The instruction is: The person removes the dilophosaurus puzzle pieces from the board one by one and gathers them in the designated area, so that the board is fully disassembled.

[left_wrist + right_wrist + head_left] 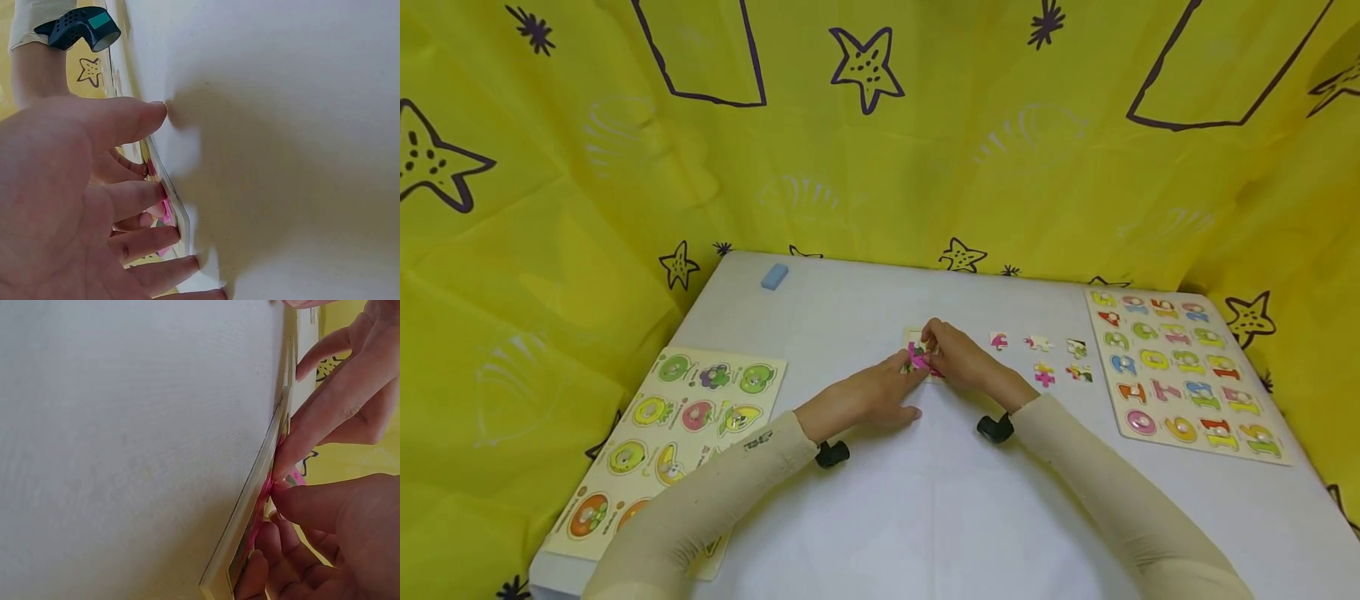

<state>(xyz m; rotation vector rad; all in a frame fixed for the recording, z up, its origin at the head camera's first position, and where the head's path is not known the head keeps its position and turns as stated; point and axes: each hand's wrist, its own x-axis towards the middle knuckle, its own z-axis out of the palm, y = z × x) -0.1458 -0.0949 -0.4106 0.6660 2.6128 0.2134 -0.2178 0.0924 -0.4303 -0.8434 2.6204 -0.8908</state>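
Observation:
A small wooden jigsaw tray lies on the white table, partly hidden by both hands. Inside it are pink pieces, one of them a pink-and-green jigsaw piece that sits tilted up from the tray. My right hand pinches this piece with thumb and curled fingers, though the fingertips partly cover it. With its fingers straight, my left hand touches the tray and the pieces from the left side. In the right wrist view the tray's pale edge runs beneath the fingers of both hands.
Several loose jigsaw pieces lie right of the tray in two rows. A number puzzle board is at the far right, a fruit puzzle board at the left. Near the back edge rests a blue block. A yellow curtain hangs behind the table.

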